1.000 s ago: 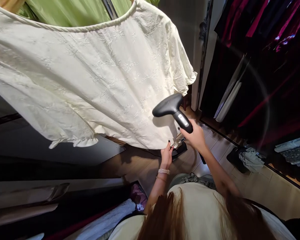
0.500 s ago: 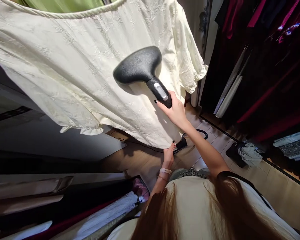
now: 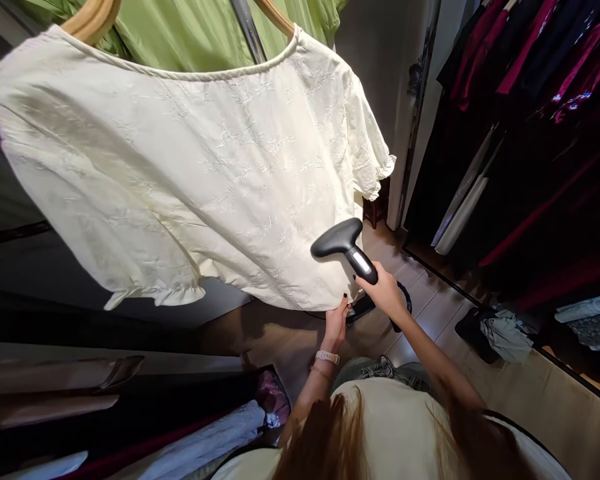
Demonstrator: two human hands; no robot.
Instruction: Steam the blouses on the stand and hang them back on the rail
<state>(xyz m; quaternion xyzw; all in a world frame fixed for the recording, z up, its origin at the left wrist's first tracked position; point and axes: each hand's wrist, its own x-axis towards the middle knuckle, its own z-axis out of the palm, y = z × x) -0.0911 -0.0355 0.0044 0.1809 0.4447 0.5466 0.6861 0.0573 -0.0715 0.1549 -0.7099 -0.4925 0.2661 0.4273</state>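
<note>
- Since the earlier view, my garment steamer (image 3: 341, 240) has dropped from mid-blouse to just above the hem, in the head view.
- My right hand (image 3: 384, 297) closes tightly round the black handle (image 3: 364, 265); my left hand (image 3: 336, 327) pinches the hem (image 3: 300, 297), fingers narrow on the cloth.
- The cream embroidered blouse (image 3: 180, 173) hangs from a wooden hanger (image 3: 87, 15), its long axis running from neckline down to hem, tilted across my view.
- The steamer head points up and left, handle slanting toward me.
- Risk: the head sits near my left fingers and could touch them; the black cord (image 3: 405, 297) by my right wrist could snag.
</note>
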